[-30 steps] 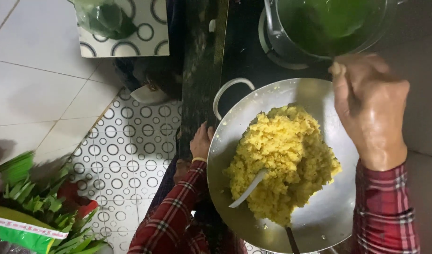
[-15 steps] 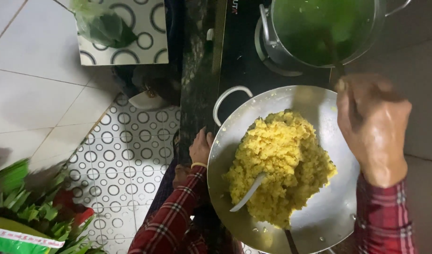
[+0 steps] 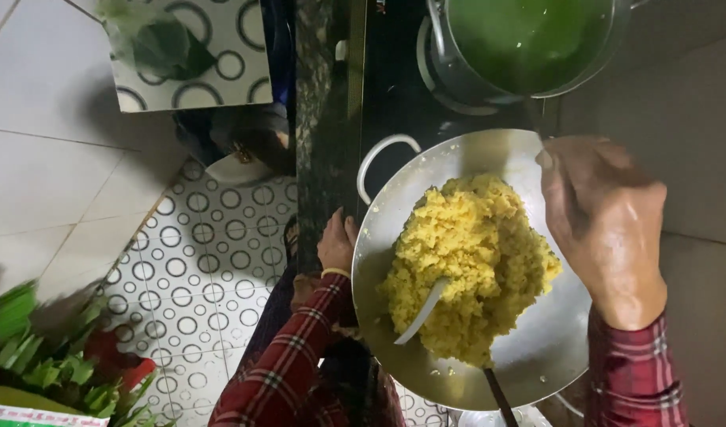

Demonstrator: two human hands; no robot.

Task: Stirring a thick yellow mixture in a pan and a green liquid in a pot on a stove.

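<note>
Yellow crumbly mash (image 3: 475,267): one heaped mound, moist and grainy, in a wide shallow metal pan (image 3: 537,372) that sits at the front edge of the dark bench (image 3: 325,119). Judged soft and loose, likely to break apart if lifted; best moved with a utensil, not the fingers.

Pan: thin metal, smooth and probably slippery inside, with a looped side handle (image 3: 383,158) pointing to the bench's front edge; the handle is the natural place to take hold, and the load looks fairly heavy.

White utensil handle (image 3: 422,310): half buried in the mound, slanting out toward the pan's near rim. A dark stick (image 3: 499,398) lies at the pan's lower rim.

Left hand (image 3: 337,243): resting with fingers relaxed against the bench's front edge beside the pan, holding nothing.

Right hand (image 3: 604,225): over the pan's far side, fingers curled; whether it grips anything cannot be told.

Steel pot of green liquid (image 3: 529,39): farther along the bench, just beyond the pan.

Floor: circle-patterned tiles (image 3: 197,269); green leaves (image 3: 31,356) in a pile.
</note>
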